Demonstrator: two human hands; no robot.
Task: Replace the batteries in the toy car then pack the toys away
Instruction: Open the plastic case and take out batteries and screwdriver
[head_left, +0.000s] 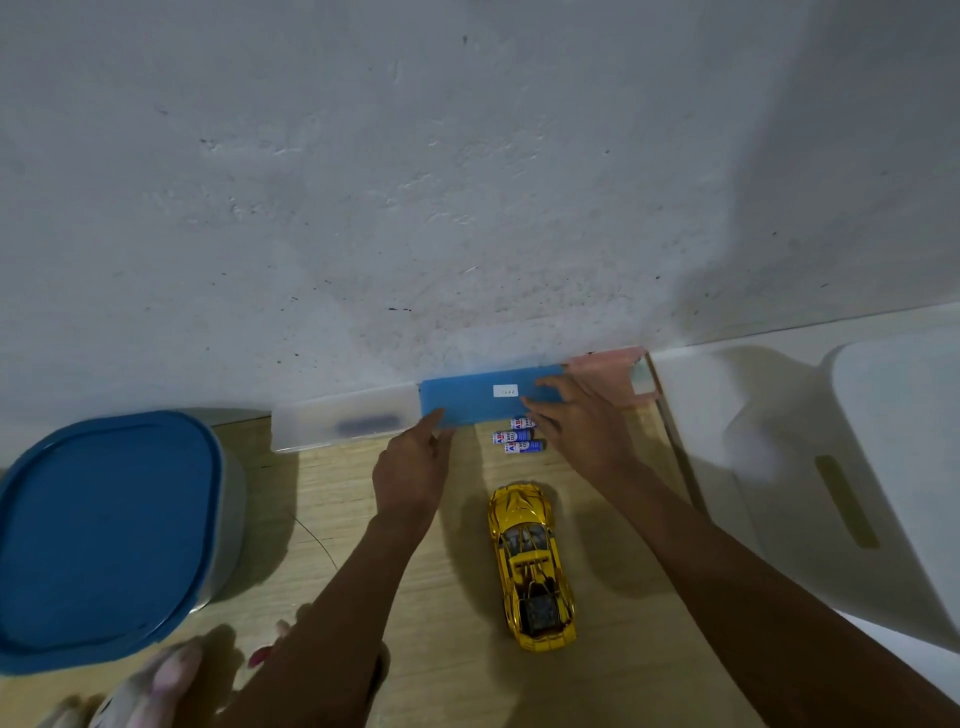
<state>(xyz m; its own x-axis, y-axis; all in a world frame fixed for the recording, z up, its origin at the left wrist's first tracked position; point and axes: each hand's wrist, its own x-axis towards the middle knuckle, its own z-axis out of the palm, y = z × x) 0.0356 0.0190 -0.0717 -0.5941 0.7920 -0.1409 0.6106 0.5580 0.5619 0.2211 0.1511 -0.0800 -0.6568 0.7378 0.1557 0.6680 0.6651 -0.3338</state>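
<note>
A shiny gold toy car (531, 564) lies on the wooden table, nose toward the wall. Three blue-and-white batteries (518, 435) lie side by side just beyond it. Behind them a flat blue box (483, 397) with a small white label leans at the foot of the wall. My left hand (413, 465) touches the box's lower left corner with straight fingers. My right hand (576, 418) rests its straight fingers on the box's right part, above the batteries.
A clear plastic case (343, 423) stands left of the blue box, a pink one (610, 371) to its right. A large tub with a blue lid (104, 535) sits at the left. A white bin (852, 483) fills the right. A plush toy (150, 686) lies at the bottom left.
</note>
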